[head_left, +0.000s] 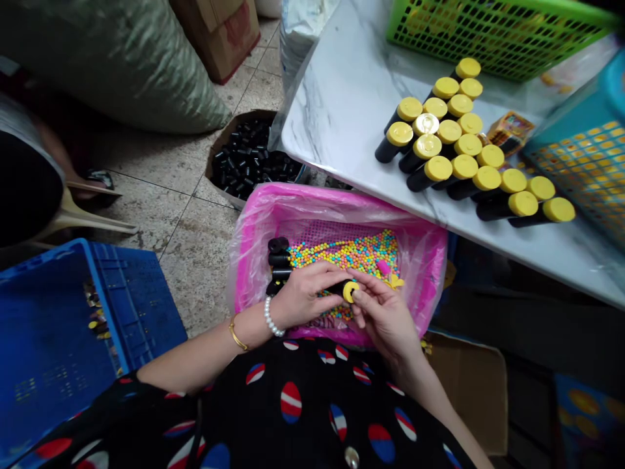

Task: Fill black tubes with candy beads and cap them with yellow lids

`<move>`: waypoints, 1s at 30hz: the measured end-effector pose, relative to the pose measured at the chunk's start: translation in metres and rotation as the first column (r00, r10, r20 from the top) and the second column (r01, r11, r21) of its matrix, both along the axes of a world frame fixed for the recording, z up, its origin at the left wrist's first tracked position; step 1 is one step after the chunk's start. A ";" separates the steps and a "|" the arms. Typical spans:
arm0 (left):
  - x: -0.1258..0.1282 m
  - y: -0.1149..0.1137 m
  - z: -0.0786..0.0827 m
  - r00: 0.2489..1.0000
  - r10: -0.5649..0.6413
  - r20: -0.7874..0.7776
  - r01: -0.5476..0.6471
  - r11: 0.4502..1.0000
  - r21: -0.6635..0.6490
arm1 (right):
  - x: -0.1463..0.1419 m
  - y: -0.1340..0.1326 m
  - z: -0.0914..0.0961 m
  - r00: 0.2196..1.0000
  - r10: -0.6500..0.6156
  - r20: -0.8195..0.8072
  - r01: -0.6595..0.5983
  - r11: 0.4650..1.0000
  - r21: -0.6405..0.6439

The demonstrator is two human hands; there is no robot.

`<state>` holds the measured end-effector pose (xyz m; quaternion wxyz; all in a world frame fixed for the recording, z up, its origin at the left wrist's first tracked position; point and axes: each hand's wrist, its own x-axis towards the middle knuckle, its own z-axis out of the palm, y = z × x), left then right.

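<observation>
L hand (305, 296) clenched round short black tube w/ yellow cap (347, 291), fingers wrapped on tube body. R hand (385, 322) curled in close, fingertips against cap; no gap visible. Both held over pink-lined bin (336, 202), which contains multicolour beads (349, 254), w/ small black tubes (279, 260) piled by its L side. Beyond: marble table (351, 111) w/ rows of yellow-capped black tubes (454, 156). On floor: box of loose black tubes (249, 156) just behind bin; blue crate (58, 326) to L, few small items inside.
</observation>
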<state>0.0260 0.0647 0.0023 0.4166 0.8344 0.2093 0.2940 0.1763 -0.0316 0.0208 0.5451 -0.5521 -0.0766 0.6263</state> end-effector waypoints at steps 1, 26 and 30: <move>0.000 0.000 0.000 1.000 -0.002 0.002 0.002 1.000 0.001 | 0.000 0.000 0.000 1.000 0.002 -0.005 -0.002 1.000 0.001; 0.002 -0.001 0.024 0.999 0.007 0.050 0.009 0.954 -0.300 | -0.010 -0.012 -0.010 0.998 0.049 -0.027 -0.048 0.997 0.065; 0.002 -0.003 0.026 0.989 -0.073 0.128 0.101 0.968 -0.230 | -0.011 -0.015 -0.003 0.996 -0.001 0.089 -0.014 0.986 0.168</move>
